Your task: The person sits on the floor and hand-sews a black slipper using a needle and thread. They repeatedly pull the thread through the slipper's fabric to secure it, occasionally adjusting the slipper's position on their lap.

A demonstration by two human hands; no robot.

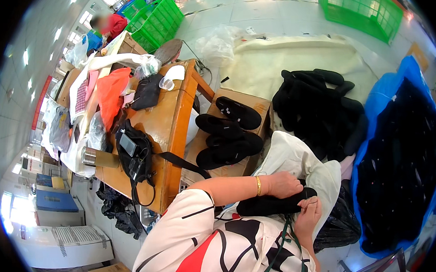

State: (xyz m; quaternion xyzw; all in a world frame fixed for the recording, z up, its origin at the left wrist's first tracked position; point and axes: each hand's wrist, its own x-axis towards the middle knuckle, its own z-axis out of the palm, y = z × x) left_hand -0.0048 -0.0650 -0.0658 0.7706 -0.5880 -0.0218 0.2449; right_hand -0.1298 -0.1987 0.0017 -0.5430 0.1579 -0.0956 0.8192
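a seated worker's left hand (283, 184) presses a black insole (273, 204) on the lap while the right hand (308, 215) pinches its tip, a closed grip that looks likely to slip off the soft edge.

The left hand (283, 184) covers the middle of the black insole (276, 203), and its fingertips are hidden behind it. The right hand (308, 215) hides the insole's end at three o'clock. The person (107, 23) at eleven o'clock is blurred. The blue bag (403, 101) runs off the rim at three o'clock.
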